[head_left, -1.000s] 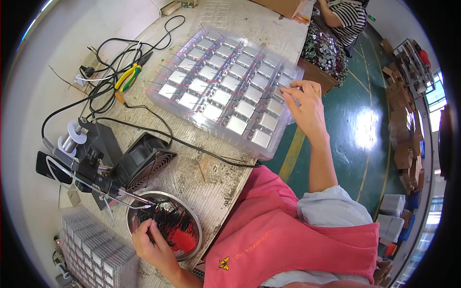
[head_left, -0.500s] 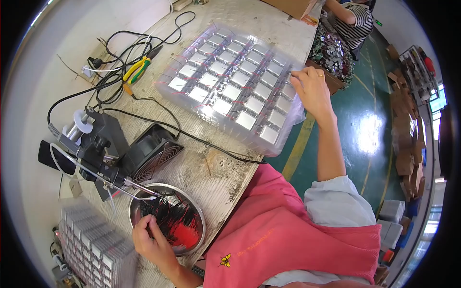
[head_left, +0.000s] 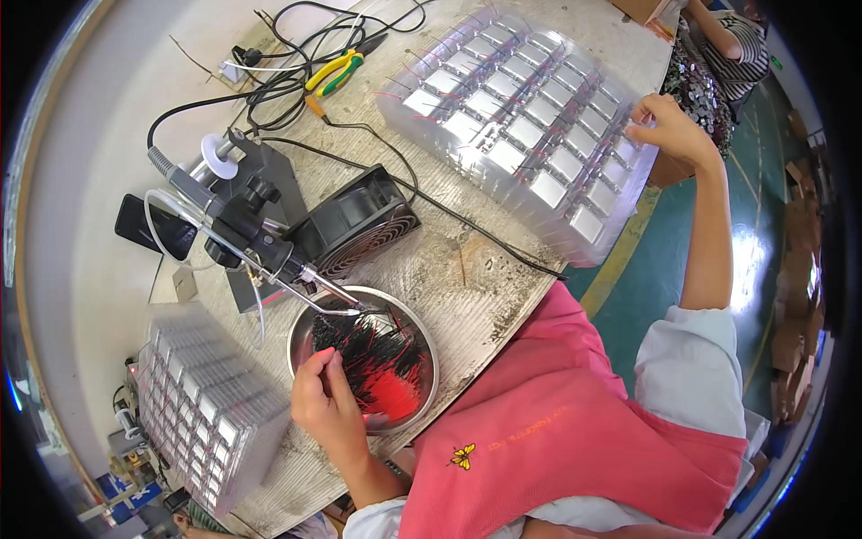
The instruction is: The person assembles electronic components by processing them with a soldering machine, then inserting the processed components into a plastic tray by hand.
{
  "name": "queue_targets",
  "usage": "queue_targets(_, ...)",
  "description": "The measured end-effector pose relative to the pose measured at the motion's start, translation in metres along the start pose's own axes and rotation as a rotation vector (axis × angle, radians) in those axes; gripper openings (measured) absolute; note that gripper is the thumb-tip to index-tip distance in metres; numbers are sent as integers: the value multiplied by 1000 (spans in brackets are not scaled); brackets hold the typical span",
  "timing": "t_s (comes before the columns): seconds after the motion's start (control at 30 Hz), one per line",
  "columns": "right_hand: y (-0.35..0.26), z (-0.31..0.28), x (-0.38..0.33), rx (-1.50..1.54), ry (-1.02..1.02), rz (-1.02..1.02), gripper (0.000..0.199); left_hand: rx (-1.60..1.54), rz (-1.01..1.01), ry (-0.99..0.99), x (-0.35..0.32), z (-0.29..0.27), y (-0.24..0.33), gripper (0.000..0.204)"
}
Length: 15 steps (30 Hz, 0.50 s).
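Just left of your right hand, the nearer one, lay the clear plastic tray of silver squares; those fingers curled, your left hand pinched, any grip impossible to tell.

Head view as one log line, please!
left hand: above round metal bowl; contents: black and red wires; right hand: at clear plastic tray of silver square parts

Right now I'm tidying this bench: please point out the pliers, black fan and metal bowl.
Pliers [head_left: 345, 75], head view: on the green handle.
Black fan [head_left: 357, 221], head view: on its housing.
Metal bowl [head_left: 435, 366], head view: on its right rim.
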State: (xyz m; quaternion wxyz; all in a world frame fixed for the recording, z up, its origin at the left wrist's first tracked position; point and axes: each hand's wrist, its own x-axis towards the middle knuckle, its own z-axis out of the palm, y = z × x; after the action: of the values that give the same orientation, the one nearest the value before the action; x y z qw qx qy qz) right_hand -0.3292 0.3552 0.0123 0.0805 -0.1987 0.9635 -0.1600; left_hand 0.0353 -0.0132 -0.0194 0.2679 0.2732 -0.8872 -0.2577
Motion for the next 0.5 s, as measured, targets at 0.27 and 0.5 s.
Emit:
queue_targets(0.27, -3, 29, -14, -25, 408, -241, 24, -43, -45, 19, -1, -4, -4, 7)
queue_targets(0.5, -89, 43, -76, 954, 277, -179, 16, -78, -98, -48, -2, 1, 2, 10)
